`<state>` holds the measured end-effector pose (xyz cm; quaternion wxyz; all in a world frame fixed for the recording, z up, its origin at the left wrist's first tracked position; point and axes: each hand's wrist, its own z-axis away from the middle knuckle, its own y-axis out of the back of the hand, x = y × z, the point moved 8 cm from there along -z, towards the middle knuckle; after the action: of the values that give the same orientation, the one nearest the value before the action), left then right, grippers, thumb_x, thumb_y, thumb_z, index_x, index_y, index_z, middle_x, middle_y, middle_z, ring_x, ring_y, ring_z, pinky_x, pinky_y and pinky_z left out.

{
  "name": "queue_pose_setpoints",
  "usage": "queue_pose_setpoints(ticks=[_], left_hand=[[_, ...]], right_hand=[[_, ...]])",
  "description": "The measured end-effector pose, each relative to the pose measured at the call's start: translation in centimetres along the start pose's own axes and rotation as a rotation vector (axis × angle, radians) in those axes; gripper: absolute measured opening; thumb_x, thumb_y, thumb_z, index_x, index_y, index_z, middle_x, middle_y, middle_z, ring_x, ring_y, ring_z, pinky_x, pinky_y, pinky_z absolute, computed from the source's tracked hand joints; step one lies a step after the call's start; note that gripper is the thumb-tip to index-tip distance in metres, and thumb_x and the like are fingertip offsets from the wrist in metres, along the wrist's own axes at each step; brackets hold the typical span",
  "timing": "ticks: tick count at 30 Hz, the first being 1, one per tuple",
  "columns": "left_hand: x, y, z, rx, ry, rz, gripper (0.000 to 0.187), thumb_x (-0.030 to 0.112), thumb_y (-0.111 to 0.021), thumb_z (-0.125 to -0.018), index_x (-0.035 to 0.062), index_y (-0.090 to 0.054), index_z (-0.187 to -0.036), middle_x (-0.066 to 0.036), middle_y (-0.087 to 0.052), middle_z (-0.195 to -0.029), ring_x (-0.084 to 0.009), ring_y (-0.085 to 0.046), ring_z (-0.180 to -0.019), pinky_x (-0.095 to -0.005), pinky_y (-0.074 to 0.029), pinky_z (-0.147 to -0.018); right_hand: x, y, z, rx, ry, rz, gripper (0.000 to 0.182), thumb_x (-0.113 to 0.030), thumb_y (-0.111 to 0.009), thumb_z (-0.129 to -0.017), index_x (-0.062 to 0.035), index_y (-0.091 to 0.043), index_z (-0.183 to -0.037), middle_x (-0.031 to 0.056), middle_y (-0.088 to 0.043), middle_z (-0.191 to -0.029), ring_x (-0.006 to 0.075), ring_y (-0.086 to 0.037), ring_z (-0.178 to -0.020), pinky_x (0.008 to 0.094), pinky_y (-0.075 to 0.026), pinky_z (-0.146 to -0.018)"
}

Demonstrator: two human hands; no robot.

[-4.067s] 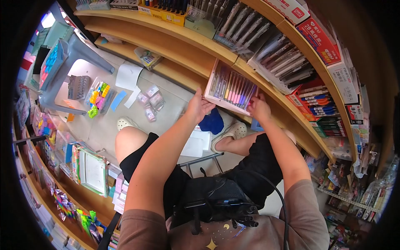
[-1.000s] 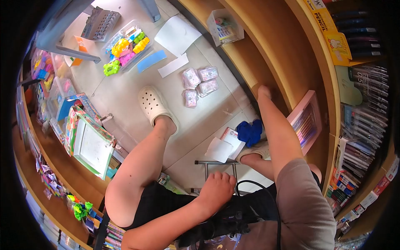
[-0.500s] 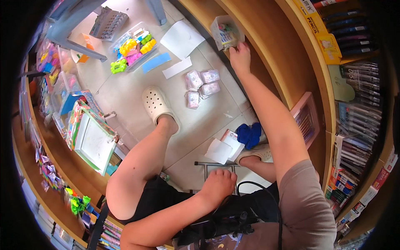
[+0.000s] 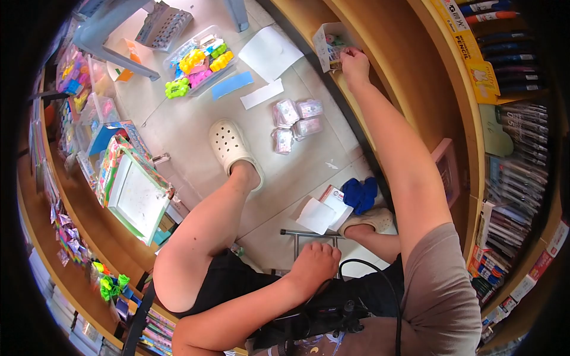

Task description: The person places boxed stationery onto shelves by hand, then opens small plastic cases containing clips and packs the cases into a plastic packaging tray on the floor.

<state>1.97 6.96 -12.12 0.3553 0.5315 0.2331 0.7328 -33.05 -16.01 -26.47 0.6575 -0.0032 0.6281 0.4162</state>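
One head view, one change: the right hand (image 4: 356,66), a second ago short of the small white box (image 4: 321,52) on the low shelf (image 4: 303,22), is now at its rim, so the work centres there. Its fingertips bunch together, though whether they pinch anything I cannot tell; the left hand (image 4: 316,265) curls loosely near the lap, its grip hidden.

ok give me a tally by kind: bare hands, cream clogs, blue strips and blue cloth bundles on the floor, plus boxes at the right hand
Hands: 2 (left hand, right hand)
Cream clogs: 2
Blue strip: 1
Blue cloth bundle: 1
Box at the right hand: 1
Total: 7
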Motion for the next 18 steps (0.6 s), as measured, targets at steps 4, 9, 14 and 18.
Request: queue_pose_setpoints(ticks=[4, 9, 14, 18], left_hand=[[0.0, 0.4, -0.1, -0.011, 0.002, 0.021, 0.028, 0.023, -0.061, -0.074, 0.0046, -0.054, -0.094, -0.008, -0.057, -0.082, -0.0235, -0.058, -0.079, -0.0337, -0.045, -0.066], [0.1, -0.2, -0.5, -0.020, -0.007, 0.034, 0.021, 0.012, -0.057, -0.072, 0.0025, -0.057, -0.091, -0.010, -0.060, -0.084, -0.0248, -0.059, -0.080, -0.0342, -0.047, -0.067], [-0.4, -0.1, -0.7, -0.144, 0.030, 0.122, 0.033, 0.027, -0.062, -0.079, 0.0015, -0.054, -0.098, -0.015, -0.060, -0.092, -0.0305, -0.059, -0.090, -0.0402, -0.046, -0.075], [-0.4, -0.8, -0.6, -0.222, 0.031, 0.197, 0.033, 0.026, -0.062, -0.080, -0.0008, -0.053, -0.098, -0.017, -0.060, -0.093, -0.0333, -0.058, -0.091, -0.0426, -0.046, -0.076]], right_hand=[[1.4, -1.2, -1.8, -0.006, 0.112, -0.226, 0.048, -0.001, -0.053, -0.083, -0.0030, -0.042, -0.130, 0.0106, -0.058, -0.106, 0.0172, -0.058, -0.082, 0.0261, -0.047, -0.069], [2.9, 0.2, -0.2, 0.000, 0.018, -0.244, 0.041, -0.002, -0.052, -0.085, -0.0003, -0.045, -0.126, 0.0108, -0.058, -0.101, 0.0160, -0.059, -0.079, 0.0257, -0.048, -0.064], [6.9, 2.5, 8.9, 0.107, -0.036, -0.327, 0.016, -0.013, -0.056, -0.086, -0.0002, -0.059, -0.077, 0.0058, -0.059, -0.063, 0.0164, -0.058, -0.053, 0.0295, -0.044, -0.052], [19.3, 3.3, 18.9, -0.083, -0.035, 0.304, 0.022, -0.019, -0.055, -0.086, -0.0005, -0.061, -0.076, 0.0110, -0.061, -0.062, 0.0170, -0.059, -0.059, 0.0315, -0.045, -0.055]])
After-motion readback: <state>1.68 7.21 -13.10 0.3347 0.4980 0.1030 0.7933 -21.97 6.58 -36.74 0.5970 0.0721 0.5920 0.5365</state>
